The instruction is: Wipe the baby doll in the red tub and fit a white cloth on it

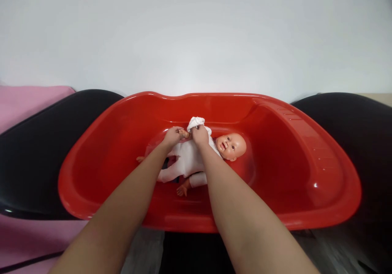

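Observation:
A baby doll (pixel 190 157) with a white body and a bald head lies on its back in the red baby bathtub (pixel 284 159), its head to the right. My left hand (pixel 173 135) is closed around the doll's raised hand, near its fingers. Close beside it, my right hand (pixel 199 135) grips a bunched white cloth (pixel 196 121) at the doll's raised arm. The cloth covers part of that arm, and I cannot see how far it wraps around. The doll's other arm rests low, towards me, with its hand spread. My left forearm hides part of the legs.
Black rounded surfaces stand left (pixel 33 159) and right (pixel 352 135) of the tub. A pink surface (pixel 27 102) shows at the far left. Behind the tub is a plain white wall (pixel 196 33). The tub's raised rim surrounds the doll.

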Demonstrator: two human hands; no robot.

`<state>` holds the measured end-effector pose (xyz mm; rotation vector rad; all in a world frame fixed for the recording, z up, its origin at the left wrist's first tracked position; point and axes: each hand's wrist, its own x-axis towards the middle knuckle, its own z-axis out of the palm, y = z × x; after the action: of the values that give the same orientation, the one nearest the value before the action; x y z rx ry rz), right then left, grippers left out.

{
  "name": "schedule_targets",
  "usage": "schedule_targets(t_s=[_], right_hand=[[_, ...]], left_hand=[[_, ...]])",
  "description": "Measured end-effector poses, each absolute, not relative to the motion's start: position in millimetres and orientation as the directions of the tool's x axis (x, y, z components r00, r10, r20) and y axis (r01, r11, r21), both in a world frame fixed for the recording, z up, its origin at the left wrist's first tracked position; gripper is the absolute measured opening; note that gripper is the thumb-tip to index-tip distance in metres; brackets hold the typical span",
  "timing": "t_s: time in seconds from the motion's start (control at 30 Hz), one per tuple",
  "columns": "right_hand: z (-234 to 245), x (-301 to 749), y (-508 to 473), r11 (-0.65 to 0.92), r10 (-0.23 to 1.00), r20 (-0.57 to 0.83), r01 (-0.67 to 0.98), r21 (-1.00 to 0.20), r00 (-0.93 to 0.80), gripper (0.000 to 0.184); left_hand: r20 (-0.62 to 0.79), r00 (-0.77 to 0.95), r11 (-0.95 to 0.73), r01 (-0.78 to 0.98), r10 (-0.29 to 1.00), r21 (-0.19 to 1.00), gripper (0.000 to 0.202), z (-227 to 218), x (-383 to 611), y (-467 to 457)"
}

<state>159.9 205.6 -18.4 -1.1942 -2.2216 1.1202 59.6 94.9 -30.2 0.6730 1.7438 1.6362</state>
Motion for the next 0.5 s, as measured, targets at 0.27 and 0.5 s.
schedule_targets(t_s=[0.27,0.5], right_hand=[[-23.6,155.3,208.1,0.308,0.822,-0.019,0.473,-0.825,-0.569,0.045],[-18.4,163.3,210.8,0.267,0.907,0.031,0.516,-0.814,-0.42,0.04]], left_hand=[[-0.168,-0.653,0.121,-0.117,0.738,0.986,0.004,-26.9,57.8,96.4],[-0.165,-0.669,0.124,-0.108,0.725,0.986,0.004,-30.1,55.9,99.3]])
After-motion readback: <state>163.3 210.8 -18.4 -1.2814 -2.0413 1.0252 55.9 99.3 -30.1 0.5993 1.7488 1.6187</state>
